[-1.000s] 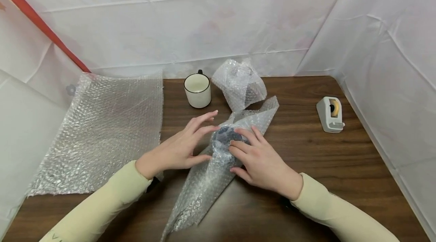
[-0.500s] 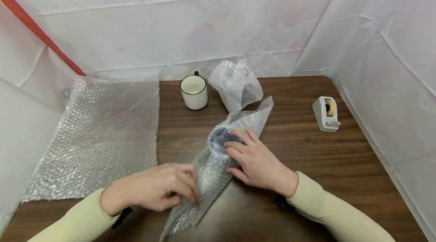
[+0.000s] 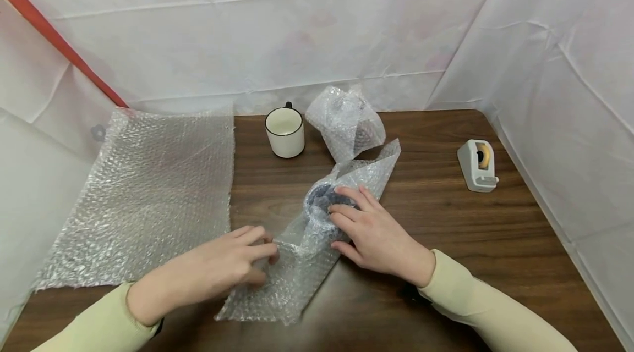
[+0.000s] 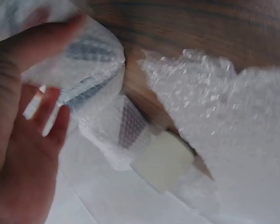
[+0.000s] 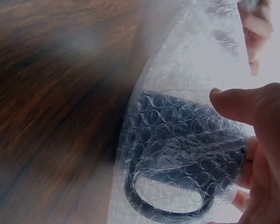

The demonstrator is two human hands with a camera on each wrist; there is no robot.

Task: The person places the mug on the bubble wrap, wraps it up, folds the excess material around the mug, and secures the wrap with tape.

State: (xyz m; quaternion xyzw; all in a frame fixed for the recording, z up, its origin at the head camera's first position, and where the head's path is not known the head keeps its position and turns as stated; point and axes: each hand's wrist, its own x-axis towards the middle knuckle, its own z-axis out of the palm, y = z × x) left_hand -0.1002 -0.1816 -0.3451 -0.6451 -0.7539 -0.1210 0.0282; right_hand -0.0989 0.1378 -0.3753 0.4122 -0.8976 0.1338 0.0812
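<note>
A dark blue mug (image 5: 172, 126), its handle showing through, stands inside a sheet of bubble wrap (image 3: 292, 286) whose end spreads toward the table front. My right hand (image 3: 378, 234) holds the wrapped mug, fingers over its mouth and thumb on the near side. At the left edge of the sheet's loose end is my left hand (image 3: 213, 267), fingers bent against the wrap. In the left wrist view, thumb and fingers of that hand (image 4: 30, 121) stand apart. Whether they pinch any wrap is not shown.
A white mug (image 3: 285, 135) with a black rim and a bubble-wrapped bundle (image 3: 344, 121) stand at the back. Flat bubble wrap (image 3: 158, 192) covers the left of the wooden table (image 3: 446, 220). A tape dispenser (image 3: 479, 168) sits at the right.
My left hand has moved from the mug down to the wrap's loose end, then leftward. That end has opened out from a narrow point to a wider flap. My right hand has stayed on the mug.
</note>
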